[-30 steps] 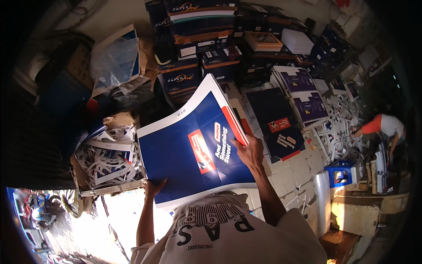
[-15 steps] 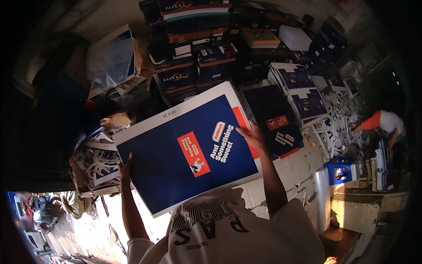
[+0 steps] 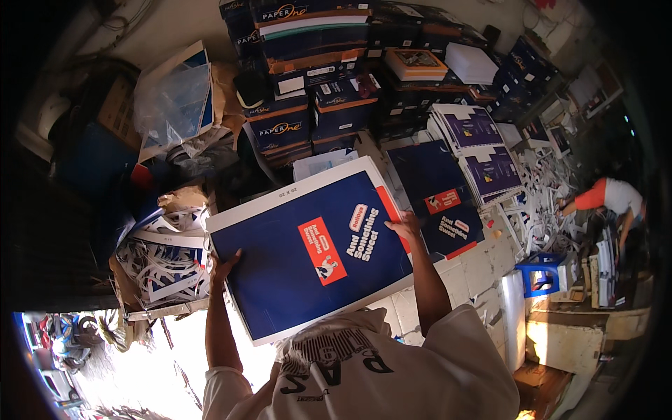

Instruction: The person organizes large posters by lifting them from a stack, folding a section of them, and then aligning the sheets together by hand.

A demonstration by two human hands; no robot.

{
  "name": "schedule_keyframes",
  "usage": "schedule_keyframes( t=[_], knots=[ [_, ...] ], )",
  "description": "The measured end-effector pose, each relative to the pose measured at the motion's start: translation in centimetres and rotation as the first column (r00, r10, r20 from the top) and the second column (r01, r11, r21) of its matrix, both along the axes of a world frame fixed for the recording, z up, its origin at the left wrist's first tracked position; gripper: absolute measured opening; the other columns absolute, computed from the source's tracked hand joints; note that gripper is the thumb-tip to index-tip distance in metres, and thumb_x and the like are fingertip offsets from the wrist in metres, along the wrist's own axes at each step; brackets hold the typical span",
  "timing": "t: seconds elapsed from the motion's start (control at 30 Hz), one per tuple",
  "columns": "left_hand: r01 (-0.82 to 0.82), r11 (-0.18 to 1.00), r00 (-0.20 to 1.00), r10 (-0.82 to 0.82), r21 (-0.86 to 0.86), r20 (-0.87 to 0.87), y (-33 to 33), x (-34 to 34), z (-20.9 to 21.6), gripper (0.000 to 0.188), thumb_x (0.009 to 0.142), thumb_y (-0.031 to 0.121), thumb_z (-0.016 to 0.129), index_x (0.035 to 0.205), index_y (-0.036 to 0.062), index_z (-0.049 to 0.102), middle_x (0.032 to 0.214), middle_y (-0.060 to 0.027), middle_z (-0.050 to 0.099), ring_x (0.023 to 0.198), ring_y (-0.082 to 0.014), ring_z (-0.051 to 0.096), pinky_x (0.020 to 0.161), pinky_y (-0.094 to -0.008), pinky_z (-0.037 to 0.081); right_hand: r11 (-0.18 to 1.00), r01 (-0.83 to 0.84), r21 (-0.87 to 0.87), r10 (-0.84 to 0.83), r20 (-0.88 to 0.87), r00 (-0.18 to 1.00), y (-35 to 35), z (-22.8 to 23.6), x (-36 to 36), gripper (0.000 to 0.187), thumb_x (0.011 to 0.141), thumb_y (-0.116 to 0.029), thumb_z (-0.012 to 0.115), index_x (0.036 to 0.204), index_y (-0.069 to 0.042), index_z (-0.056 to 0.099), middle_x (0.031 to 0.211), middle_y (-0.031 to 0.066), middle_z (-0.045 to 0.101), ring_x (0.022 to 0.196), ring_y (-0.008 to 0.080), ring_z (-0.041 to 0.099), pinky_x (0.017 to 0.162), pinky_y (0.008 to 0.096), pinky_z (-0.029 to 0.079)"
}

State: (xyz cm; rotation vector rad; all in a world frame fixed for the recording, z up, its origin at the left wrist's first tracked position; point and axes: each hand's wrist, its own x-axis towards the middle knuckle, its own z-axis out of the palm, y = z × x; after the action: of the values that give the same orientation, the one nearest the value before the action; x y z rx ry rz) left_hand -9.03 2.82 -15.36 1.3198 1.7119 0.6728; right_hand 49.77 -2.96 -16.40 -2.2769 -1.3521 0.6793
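A stack of large printed sheets [image 3: 280, 280], dark blue with red panels and a white border, lies tilted across the front of my body. My left hand [image 3: 225, 264] grips its left edge, thumb on top and the other fingers hidden below. At the opposite edge, beside a red strip, my right hand [image 3: 406, 228] holds it in the same way. Just right of that hand lies a second pile of matching blue sheets [image 3: 427, 168].
A carton of white paper offcuts [image 3: 168, 255] stands at left. Dark blue boxes [image 3: 280, 131] are stacked at the back. Piled purple-and-white sheets [image 3: 490, 171], loose scraps [image 3: 542, 196] and a blue plastic stool [image 3: 540, 274] are at right, near a bending person [image 3: 619, 196].
The sheets in my hands have shifted right and a little toward me, both hands moving with them. Pale papers behind their far edge have come into view. The picture is brighter.
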Motion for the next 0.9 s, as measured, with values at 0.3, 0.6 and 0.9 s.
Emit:
schedule_keyframes(
  t=[0.3,0.6,0.9],
  knots=[
    [-0.05,0.998,0.965,0.057,0.033,-0.255,-0.4,0.4,0.6,0.061,0.071,0.041,0.084,0.112,0.0,0.066,0.11,-0.0162,0.07,0.097,-0.0284,0.068,0.087,-0.0382,0.053,0.999,0.036,-0.025,-0.037,-0.009,0.999,-0.5,3.7,-1.7,0.049,0.058,-0.029,0.09,0.089,0.003,0.069,0.092,0.0208,0.07,0.086,0.0328,0.069,0.078,0.0388,0.055],
    [-0.192,0.972,0.89,0.23,0.134,-0.394,-1.0,1.1,-0.7,0.094,0.058,0.054,0.087,0.122,-0.008,0.054,0.12,-0.0287,0.06,0.109,-0.0395,0.061,0.092,-0.0466,0.049,0.994,0.088,-0.066,-0.074,0.185,0.98,0.6,3.6,-3.4,0.068,0.056,-0.052,0.089,0.083,0.006,0.067,0.081,0.0207,0.07,0.076,0.0302,0.069,0.071,0.039,0.055],
    [-0.255,0.926,0.778,0.367,0.278,-0.51,-1.6,0.8,-2.1,0.093,0.058,0.054,0.087,0.124,-0.0011,0.052,0.118,-0.0262,0.055,0.114,-0.0416,0.05,0.097,-0.0507,0.042,0.992,0.112,0.062,-0.108,-0.06,0.992,1.0,0.9,-4.3,0.071,0.055,-0.052,0.089,0.084,0.009,0.067,0.082,0.0254,0.069,0.077,0.0366,0.07,0.073,0.0422,0.056]
  ],
)
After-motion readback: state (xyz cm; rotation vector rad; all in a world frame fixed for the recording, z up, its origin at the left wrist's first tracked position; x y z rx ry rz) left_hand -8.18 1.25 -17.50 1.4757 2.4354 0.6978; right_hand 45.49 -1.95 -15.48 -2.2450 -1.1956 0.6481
